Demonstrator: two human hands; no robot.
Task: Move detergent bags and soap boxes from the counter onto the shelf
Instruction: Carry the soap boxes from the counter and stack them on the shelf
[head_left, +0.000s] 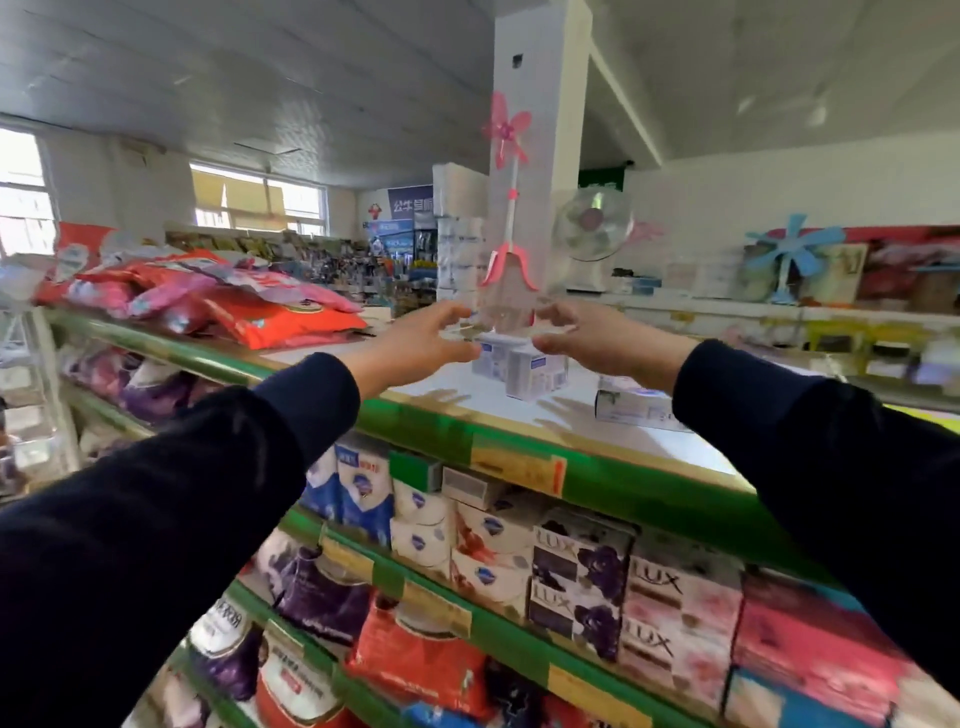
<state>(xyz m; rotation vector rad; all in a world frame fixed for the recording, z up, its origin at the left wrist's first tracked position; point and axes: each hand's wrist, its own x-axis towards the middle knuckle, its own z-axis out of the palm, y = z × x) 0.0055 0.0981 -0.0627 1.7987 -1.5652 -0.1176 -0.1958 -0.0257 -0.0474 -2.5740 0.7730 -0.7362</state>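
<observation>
Green-edged shelf unit (613, 488), several tiers, white top. Lower tiers packed with soap boxes (582, 587) and bagged goods. On the top tier at far left, a heap of red and pink detergent bags (249, 306). Mid top tier: small stack of white-and-blue boxes (524, 366), one more box (631, 402) lying just to the right. A clear package with a pink fan toy (506, 218) stands behind the stack. Both arms reach in, dark sleeves. Left hand (421, 340) and right hand (597, 343) flank the stack, fingers loosely curled. Frame is blurred; can't tell if either hand has hold of anything.
</observation>
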